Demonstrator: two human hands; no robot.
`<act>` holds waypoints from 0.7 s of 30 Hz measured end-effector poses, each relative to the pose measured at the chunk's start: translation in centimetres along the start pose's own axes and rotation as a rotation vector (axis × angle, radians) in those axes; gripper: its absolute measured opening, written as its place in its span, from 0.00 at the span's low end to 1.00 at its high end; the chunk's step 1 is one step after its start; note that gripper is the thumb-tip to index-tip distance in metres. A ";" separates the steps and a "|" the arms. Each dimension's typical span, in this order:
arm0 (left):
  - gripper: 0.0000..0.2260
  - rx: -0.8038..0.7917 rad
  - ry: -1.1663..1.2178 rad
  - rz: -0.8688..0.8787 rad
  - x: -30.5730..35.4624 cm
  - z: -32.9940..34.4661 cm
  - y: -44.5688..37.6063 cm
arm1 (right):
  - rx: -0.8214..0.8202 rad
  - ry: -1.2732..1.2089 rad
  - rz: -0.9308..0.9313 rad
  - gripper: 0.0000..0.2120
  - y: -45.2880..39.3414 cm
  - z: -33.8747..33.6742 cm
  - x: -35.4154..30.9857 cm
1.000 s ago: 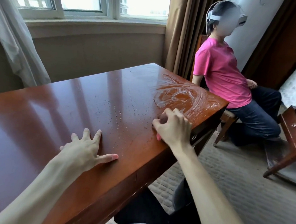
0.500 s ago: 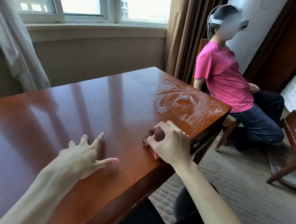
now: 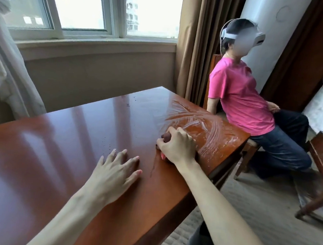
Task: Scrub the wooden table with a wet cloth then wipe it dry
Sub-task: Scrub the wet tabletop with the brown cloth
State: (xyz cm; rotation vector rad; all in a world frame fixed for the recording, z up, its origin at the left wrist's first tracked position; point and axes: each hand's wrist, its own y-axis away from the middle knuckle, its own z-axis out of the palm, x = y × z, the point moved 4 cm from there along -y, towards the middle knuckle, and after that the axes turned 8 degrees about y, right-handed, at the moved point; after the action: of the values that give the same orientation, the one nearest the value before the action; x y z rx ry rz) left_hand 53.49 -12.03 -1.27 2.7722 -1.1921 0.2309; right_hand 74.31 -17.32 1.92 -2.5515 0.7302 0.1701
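I see the right hand [image 3: 177,149] on the wooden worktop [image 3: 65,139], near its right edge. Its fingers [image 3: 182,135] are curled round a bunched dark cloth [image 3: 166,136], gripping it and pressing it to the surface; only a small part of the cloth shows past the thumb. Just beyond the hand, wet smear marks [image 3: 198,122] arc across the worktop's far right corner. A thin wet streak [image 3: 152,169] lies beside the wrist. The left hand [image 3: 114,173] rests flat on the worktop, fingers straight and spread, holding nothing. A seated person in a pink shirt [image 3: 239,100] sits past the far corner, on a wooden chair [image 3: 248,152].
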 end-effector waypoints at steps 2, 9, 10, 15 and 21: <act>0.40 0.021 0.018 -0.027 -0.2 -0.3 -1.1 | -0.022 0.031 -0.131 0.11 -0.3 1.1 -2.0; 0.28 0.067 -0.017 -0.169 -4.0 -1.8 -7.5 | -0.081 -0.002 -0.137 0.14 -10.4 6.0 -2.4; 0.28 0.059 -0.025 -0.191 -4.7 -1.9 -8.5 | -0.080 0.003 -0.137 0.15 -12.2 7.1 -2.6; 0.31 0.022 -0.042 -0.284 -8.7 -2.0 -13.7 | -0.091 -0.037 -0.120 0.09 -20.1 11.8 -3.3; 0.27 -0.064 -0.060 -0.293 -9.9 -1.6 -16.0 | -0.133 -0.031 -0.117 0.08 -26.2 14.1 -4.0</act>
State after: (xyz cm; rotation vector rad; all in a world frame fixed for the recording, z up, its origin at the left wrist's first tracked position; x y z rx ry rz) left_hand 58.30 6.23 -2.23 2.8673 -0.7731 0.0805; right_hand 84.89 10.71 1.29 -2.7028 0.5734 0.2253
